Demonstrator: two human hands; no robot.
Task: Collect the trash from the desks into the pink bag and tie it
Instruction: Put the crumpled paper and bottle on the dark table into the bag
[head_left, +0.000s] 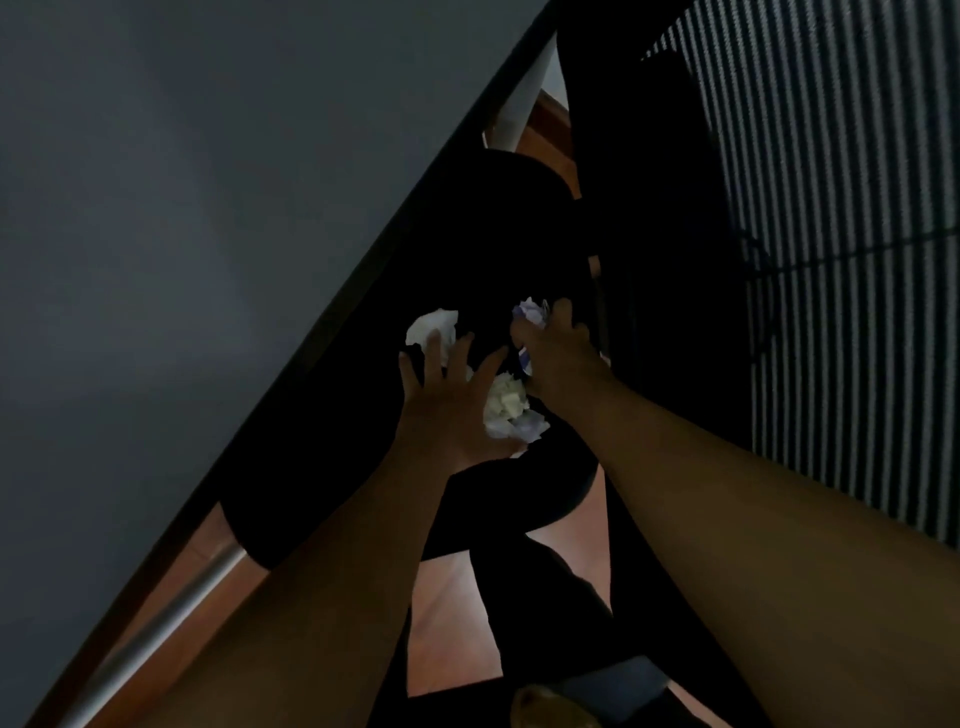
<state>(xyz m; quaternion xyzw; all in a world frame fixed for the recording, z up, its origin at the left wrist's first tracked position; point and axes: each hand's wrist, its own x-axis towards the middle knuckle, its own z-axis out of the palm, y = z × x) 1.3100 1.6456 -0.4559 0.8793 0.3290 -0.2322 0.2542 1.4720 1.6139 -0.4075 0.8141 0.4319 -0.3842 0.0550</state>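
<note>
The scene is dark. My left hand (447, 400) reaches forward with fingers spread and holds crumpled white paper: one wad (434, 330) shows past its fingertips, and a yellowish-white wad (509, 408) lies against its palm and thumb. My right hand (558, 353) is closed around a crumpled white-and-purple paper (530, 312) just to the right. Both hands hover over a black round seat (493, 223) beside the desk edge. No pink bag is in view.
A grey desk surface (182, 234) with a dark edge fills the left half. A black office chair with a striped mesh back (841, 234) stands at the right. Reddish wooden floor (447, 623) and a metal desk leg (171, 613) show below.
</note>
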